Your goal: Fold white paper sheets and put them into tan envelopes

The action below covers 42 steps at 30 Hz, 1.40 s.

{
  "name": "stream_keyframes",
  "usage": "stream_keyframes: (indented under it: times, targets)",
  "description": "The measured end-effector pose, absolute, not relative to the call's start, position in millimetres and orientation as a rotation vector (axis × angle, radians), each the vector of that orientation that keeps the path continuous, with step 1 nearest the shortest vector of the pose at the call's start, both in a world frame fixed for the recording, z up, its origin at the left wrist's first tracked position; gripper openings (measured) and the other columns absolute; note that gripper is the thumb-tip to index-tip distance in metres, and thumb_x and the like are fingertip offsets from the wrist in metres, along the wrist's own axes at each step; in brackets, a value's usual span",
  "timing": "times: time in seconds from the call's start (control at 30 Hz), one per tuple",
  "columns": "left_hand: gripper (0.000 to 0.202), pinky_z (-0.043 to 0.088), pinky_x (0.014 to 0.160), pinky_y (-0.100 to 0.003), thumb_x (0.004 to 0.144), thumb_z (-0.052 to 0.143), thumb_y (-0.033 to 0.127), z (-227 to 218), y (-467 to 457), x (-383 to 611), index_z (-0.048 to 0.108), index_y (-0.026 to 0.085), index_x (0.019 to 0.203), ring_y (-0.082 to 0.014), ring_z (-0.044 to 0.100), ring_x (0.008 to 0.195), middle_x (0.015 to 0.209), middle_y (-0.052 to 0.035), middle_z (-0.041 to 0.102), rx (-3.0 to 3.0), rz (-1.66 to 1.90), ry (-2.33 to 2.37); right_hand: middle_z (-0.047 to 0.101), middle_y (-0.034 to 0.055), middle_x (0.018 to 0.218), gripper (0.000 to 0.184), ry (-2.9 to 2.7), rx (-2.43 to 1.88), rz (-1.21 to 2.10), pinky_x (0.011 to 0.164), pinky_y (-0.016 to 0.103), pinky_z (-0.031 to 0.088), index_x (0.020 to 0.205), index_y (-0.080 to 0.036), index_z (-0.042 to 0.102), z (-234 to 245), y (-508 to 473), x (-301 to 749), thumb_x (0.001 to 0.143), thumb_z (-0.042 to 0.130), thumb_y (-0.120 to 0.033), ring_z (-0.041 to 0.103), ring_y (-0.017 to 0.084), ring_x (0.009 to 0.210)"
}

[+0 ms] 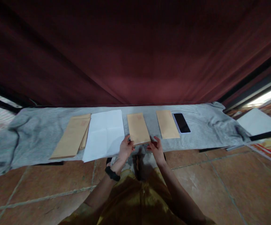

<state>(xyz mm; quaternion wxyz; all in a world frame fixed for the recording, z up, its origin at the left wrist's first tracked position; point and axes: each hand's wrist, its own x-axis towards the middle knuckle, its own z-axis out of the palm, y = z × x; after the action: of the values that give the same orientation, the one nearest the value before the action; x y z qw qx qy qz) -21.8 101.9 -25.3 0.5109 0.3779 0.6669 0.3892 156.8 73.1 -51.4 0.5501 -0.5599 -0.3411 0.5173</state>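
A tan envelope (pixel 137 127) lies on the grey cloth (pixel 34 134) in front of me. My left hand (pixel 125 147) pinches its near left corner, thumb on top. My right hand (pixel 156 147) curls round the near right corner of the same envelope. A black band sits on my left wrist. Left of that envelope lies a stack of white paper sheets (pixel 105 132), and further left a pile of tan envelopes (pixel 72 136). To the right lies a second single tan envelope (pixel 167 124).
A black phone (pixel 181 122) lies face up right of the envelopes. The grey cloth covers a long low surface against a dark red curtain (pixel 135 53). Tiled floor (pixel 219 184) lies below. A white sheet (pixel 257 122) rests at far right.
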Motion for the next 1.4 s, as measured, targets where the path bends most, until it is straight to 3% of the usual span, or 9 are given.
stream_keyframes:
  times: [0.07,0.2,0.4,0.53,0.6,0.67,0.87,1.07,1.4]
  targets:
    - [0.049,0.038,0.04,-0.018,0.082,0.064,0.021,-29,102,-21,0.057,0.016,0.13,-0.0097,0.05,0.038,0.053,0.0093,0.055,0.917,0.914,1.627,0.065,0.0052,0.105,0.041,-1.149,-1.41,0.989,0.08,0.038,0.06,0.127,-0.025,0.057,-52,71,168,0.087,0.063,-0.03,0.066,0.02,0.085]
    - [0.045,0.037,0.04,-0.019,0.083,0.059,0.017,-31,104,-20,0.058,0.016,0.128,-0.0104,0.049,0.037,0.052,0.0095,0.054,0.952,0.859,1.646,0.059,0.0115,0.125,0.028,-1.732,-1.459,0.57,0.102,0.046,0.05,0.116,-0.025,0.067,-49,73,184,0.092,0.055,-0.017,0.058,0.027,0.115]
    - [0.047,0.042,0.046,-0.022,0.089,0.055,0.018,-21,101,-17,0.053,0.017,0.136,-0.0122,0.055,0.044,0.062,0.006,0.06,1.02,0.811,1.671,0.067,0.0074,0.112,0.013,-2.069,-1.439,0.446,0.099,0.043,0.047,0.103,-0.024,0.068,-45,85,190,0.099,0.056,-0.021,0.059,0.025,0.109]
    - [0.049,0.057,0.077,-0.033,0.094,0.055,0.03,-13,75,-13,0.05,0.017,0.141,-0.0209,0.069,0.085,0.1,-0.0079,0.069,1.436,0.869,1.86,0.069,0.0057,0.108,0.013,-2.108,-1.458,0.479,0.096,0.04,0.045,0.101,-0.024,0.068,-40,90,190,0.101,0.055,-0.024,0.061,0.023,0.104]
    - [0.049,0.054,0.093,-0.039,0.096,0.053,0.029,-13,61,-11,0.049,0.019,0.143,-0.0252,0.064,0.11,0.122,-0.013,0.062,1.729,0.869,1.926,0.069,0.0057,0.108,0.015,-2.13,-1.467,0.493,0.095,0.039,0.044,0.101,-0.025,0.069,-38,91,191,0.102,0.054,-0.026,0.061,0.023,0.103]
    - [0.044,0.051,0.1,-0.043,0.096,0.053,0.025,-15,52,-8,0.054,0.02,0.139,-0.0272,0.058,0.118,0.127,-0.0128,0.059,1.959,0.793,1.91,0.069,0.0058,0.109,0.016,-2.142,-1.483,0.5,0.095,0.038,0.044,0.101,-0.025,0.069,-38,94,192,0.102,0.053,-0.027,0.062,0.023,0.102]
    - [0.025,0.052,0.097,-0.044,0.097,0.049,0.018,-25,62,-7,0.066,0.019,0.115,-0.0259,0.06,0.105,0.11,-0.0102,0.064,2.155,0.683,1.843,0.068,0.0057,0.104,0.014,-2.162,-1.508,0.517,0.092,0.036,0.045,0.099,-0.025,0.069,-39,102,193,0.1,0.055,-0.026,0.061,0.023,0.101]
    - [0.021,0.053,0.089,-0.04,0.098,0.047,0.016,-22,76,-11,0.068,0.018,0.095,-0.0254,0.061,0.097,0.097,-0.0103,0.064,2.048,0.701,1.854,0.067,0.0064,0.102,0.013,-2.13,-1.555,0.479,0.089,0.036,0.044,0.098,-0.023,0.068,-41,102,189,0.1,0.056,-0.027,0.062,0.023,0.1]
    - [0.021,0.051,0.085,-0.036,0.099,0.047,0.019,-17,81,-6,0.067,0.02,0.094,-0.0251,0.062,0.095,0.096,-0.0098,0.066,2.053,0.601,1.98,0.067,0.0059,0.101,0.007,-2.036,-1.631,0.479,0.088,0.035,0.046,0.096,-0.023,0.067,-43,104,183,0.096,0.06,-0.025,0.061,0.022,0.097]
